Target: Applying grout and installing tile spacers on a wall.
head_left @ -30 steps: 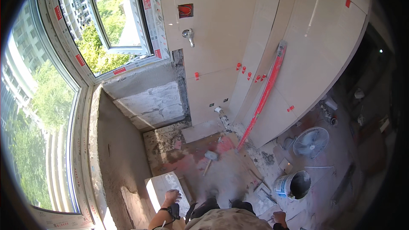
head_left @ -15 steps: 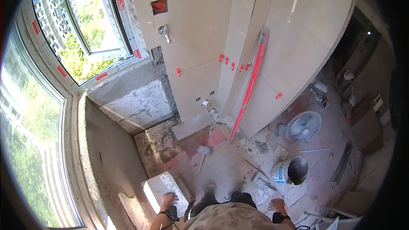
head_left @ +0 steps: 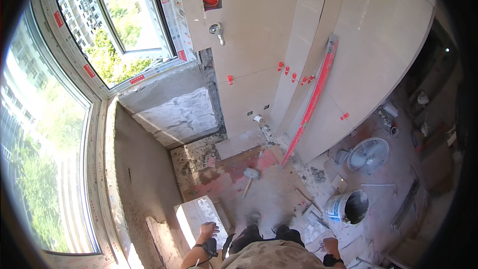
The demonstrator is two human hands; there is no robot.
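Observation:
My left hand (head_left: pixel 209 230) hovers by a box-shaped block (head_left: pixel 195 214) with a pale, sunlit top; its fingers are loosely bent and hold nothing. On the other side of my body, my right hand (head_left: pixel 329 245) hangs with its fingers curled in, nothing visible in it. Dark bands circle both wrists. Ahead of my feet, a mallet (head_left: pixel 251 173) with a grey head and wooden handle lies on the dusty floor. A long red straightedge (head_left: pixel 311 104) leans against the tiled wall. To the right stands a white and blue bucket (head_left: pixel 338 208), dark inside.
A round fan (head_left: pixel 367 155) sits on the floor beyond the bucket. Large beige tiles (head_left: pixel 249 35) with red clips cover the wall, which carries a metal tap (head_left: pixel 217 32). One window sash (head_left: pixel 130 15) stands ajar at the left. Loose tile pieces (head_left: pixel 241 144) lie by the wall.
The whole view has shifted, so the room sits further right in the picture. My left hand has turned a little, and the fingers of my right hand look more curled.

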